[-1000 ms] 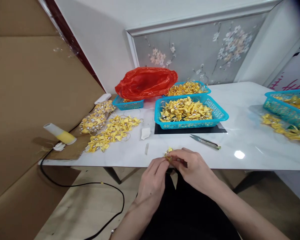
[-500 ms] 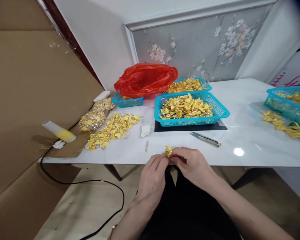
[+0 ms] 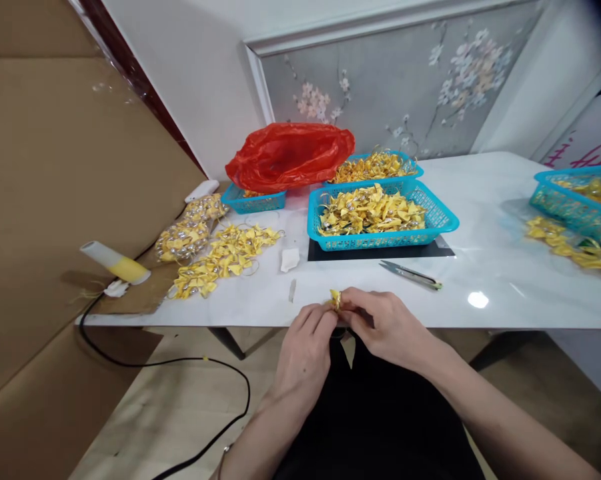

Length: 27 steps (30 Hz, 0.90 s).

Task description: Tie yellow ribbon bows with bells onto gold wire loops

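At the table's front edge, a small yellow ribbon bow (image 3: 335,298) with a shiny part is pinched between my two hands. My left hand (image 3: 307,347) is closed, its fingertips against the lower left side of the bow. From the right, my right hand (image 3: 380,323) grips the bow with thumb and forefinger. The fingers hide most of it. Thread snips (image 3: 411,275) lie on the table beyond my right hand. A white scrap (image 3: 289,259) and a small clear strip (image 3: 293,291) lie beyond my left hand.
A blue basket (image 3: 383,241) of yellow bows stands on a black mat; other baskets stand behind and at right (image 3: 575,200). A red plastic bag (image 3: 290,157) sits at the back. Loose bows (image 3: 230,257), a filled clear bag (image 3: 183,240) and a yellow-white tube (image 3: 116,263) lie left.
The bow has turned slightly in my fingers and shows less of its yellow loops. Both hands stay almost in place; the whole view has shifted a little.
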Tool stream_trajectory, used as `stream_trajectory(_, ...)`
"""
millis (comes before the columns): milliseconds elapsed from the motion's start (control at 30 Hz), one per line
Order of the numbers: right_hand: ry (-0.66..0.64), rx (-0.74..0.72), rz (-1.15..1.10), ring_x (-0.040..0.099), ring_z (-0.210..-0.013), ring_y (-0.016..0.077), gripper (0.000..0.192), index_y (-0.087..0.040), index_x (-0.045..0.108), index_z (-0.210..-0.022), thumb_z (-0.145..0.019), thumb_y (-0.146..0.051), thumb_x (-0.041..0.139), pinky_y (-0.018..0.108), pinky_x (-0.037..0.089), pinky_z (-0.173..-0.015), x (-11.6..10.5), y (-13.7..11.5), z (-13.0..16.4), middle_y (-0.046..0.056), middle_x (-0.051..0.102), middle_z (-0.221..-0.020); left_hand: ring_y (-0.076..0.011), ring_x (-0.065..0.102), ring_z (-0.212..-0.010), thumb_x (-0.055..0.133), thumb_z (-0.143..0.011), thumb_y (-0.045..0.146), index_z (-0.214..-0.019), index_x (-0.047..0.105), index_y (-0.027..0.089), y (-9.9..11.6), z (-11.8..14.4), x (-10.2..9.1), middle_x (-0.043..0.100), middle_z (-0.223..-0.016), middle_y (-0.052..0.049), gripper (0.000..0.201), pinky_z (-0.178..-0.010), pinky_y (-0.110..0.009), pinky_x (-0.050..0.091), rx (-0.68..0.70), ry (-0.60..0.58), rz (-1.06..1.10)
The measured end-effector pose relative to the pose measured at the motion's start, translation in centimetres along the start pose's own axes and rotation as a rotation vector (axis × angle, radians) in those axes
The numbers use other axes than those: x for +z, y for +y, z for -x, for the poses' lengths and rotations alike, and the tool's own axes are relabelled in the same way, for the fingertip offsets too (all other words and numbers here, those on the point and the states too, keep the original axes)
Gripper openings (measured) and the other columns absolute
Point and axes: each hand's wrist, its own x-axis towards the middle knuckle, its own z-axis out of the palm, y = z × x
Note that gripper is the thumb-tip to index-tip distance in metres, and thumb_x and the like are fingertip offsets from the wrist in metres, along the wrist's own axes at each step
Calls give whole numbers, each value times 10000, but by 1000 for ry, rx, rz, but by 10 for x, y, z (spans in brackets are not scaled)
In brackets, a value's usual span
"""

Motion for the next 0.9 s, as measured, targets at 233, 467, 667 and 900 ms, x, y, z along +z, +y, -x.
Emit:
stream_trajectory(233,13,-36,23,554,-634,177,180,-230,606,-855,-927,-132,472,282,377,-612,3,0,0,5,644,-717,-233,653,-847,419,-913,-32,-896,583,181,-1,-1,-1,700,-869,-72,269,-784,-387,604,5,-16,2)
stream_trajectory(467,267,63,-132,572,-767,188,128,-204,629,-827,-907,-188,531,309,448,-681,0,4,-6,61,623,-870,-243,649,-926,414,-910,-37,-917,599,190,-1,1,-3,716,-1002,-90,293,-847,-417,586,-48,-45,73)
stream_trajectory(667,407,268,-467,572,-659,144,190,-181,563,-778,-890,-325,616,276,479,-575,-6,22,-20,14,590,-781,-261,646,-964,404,-924,13,-941,601,202,-3,2,-3,715,-998,-102,273,-870,-436,552,-194,-41,248)
stream_trajectory(900,485,324,-825,512,-541,87,336,-223,457,-783,-845,-493,647,323,573,-635,-10,22,-22,-45,539,-725,-214,668,-898,459,-961,161,-822,534,222,-5,-5,-18,681,-899,-40,169,-792,-346,507,-526,-12,577)
